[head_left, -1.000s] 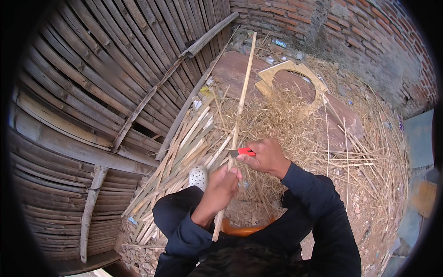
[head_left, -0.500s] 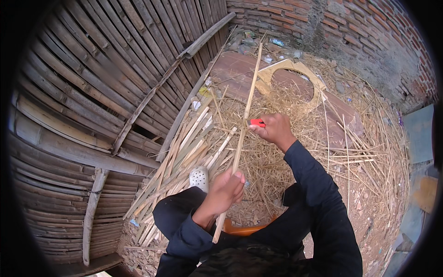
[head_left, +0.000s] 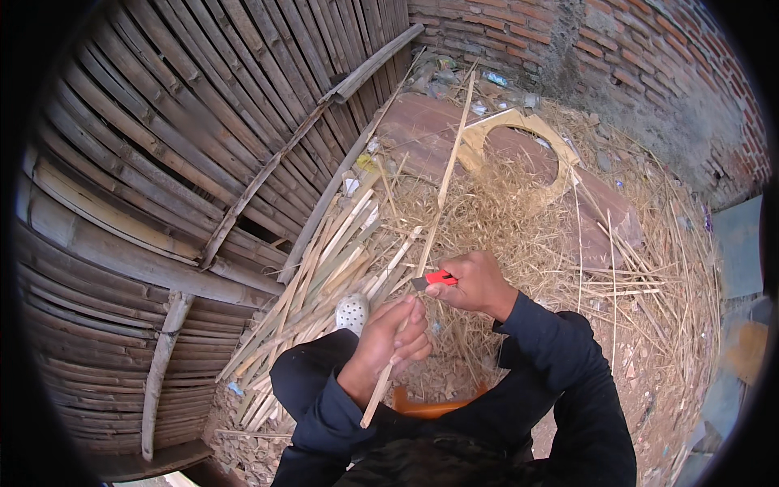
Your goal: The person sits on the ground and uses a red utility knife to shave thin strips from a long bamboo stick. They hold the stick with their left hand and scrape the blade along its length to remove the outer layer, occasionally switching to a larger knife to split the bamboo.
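Observation:
A long, thin bamboo strip (head_left: 451, 166) slants up and away from my lap toward the far wall. My left hand (head_left: 388, 341) is closed around its lower part, and the near end sticks out below the fist. In my right hand (head_left: 479, 284) is a red utility knife (head_left: 441, 279), gripped in closed fingers. Its dark blade lies against the strip just above my left hand, so the two hands are nearly touching. Curly shavings (head_left: 479, 213) lie heaped beyond my hands.
Split bamboo strips (head_left: 324, 272) are piled at left beside my shoe (head_left: 351, 313). A bamboo-slat wall (head_left: 187, 130) stands left, a brick wall (head_left: 625, 49) behind. Ahead, a board with a round hole (head_left: 560, 146) lies on a reddish-brown slab (head_left: 414, 130). Something orange (head_left: 434, 408) shows beneath me.
My right hand and the knife have come down along the strip toward my left hand. The left hand keeps its grip, and the strip has tilted slightly more to the right at its far end.

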A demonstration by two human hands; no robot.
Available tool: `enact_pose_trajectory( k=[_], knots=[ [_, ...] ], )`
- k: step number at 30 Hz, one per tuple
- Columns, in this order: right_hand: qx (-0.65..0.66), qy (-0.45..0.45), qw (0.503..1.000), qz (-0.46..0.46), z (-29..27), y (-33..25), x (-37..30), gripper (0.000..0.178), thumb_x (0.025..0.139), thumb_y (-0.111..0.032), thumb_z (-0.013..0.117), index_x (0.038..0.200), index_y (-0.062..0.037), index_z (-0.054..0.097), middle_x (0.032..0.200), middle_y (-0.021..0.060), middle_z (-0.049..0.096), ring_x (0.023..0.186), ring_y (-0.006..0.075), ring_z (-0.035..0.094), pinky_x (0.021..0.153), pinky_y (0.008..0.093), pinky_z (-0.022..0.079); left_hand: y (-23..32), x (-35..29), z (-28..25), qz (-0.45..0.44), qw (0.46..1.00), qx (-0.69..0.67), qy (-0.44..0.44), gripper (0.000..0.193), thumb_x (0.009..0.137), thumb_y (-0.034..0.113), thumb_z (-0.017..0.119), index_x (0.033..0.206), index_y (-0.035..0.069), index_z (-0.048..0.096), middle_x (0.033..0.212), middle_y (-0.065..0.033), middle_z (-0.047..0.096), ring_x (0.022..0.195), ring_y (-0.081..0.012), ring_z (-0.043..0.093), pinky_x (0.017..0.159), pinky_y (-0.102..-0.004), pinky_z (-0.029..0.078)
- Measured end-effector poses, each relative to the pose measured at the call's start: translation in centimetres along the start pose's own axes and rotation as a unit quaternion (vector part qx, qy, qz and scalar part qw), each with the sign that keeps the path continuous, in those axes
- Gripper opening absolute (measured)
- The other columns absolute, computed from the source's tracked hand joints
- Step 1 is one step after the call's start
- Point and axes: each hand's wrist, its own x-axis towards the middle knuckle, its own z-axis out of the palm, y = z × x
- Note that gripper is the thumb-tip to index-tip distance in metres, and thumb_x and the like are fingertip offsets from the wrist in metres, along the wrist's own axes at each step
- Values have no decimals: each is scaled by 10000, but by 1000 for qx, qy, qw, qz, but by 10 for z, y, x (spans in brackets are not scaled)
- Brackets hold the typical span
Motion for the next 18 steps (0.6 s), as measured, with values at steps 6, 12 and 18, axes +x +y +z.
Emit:
enact_pose_trajectory(
  k=[6,12,18],
  knots=[
    [-50,57,997,-19,1,-1,2,551,781,-622,611,584,-108,581,493,81,537,446,278,562,421,391,416,2,4,-5,-37,992,-108,-59,314,1030,290,311,782,141,432,458,70,292,308,-67,239,412,-226,233],
    [-52,75,995,-35,-6,-7,0,538,789,-605,620,605,-100,604,484,98,539,438,281,569,424,392,432,2,1,-3,-57,985,-128,-101,325,1034,291,296,773,146,425,456,68,293,307,-72,242,419,-231,241],
    [-85,117,985,96,-22,35,14,602,843,-629,522,611,-76,567,459,117,472,429,331,525,422,398,406,-4,-5,9,-56,993,-74,-73,327,1032,285,307,763,134,413,454,59,289,312,-75,250,423,-236,245]
  ],
)
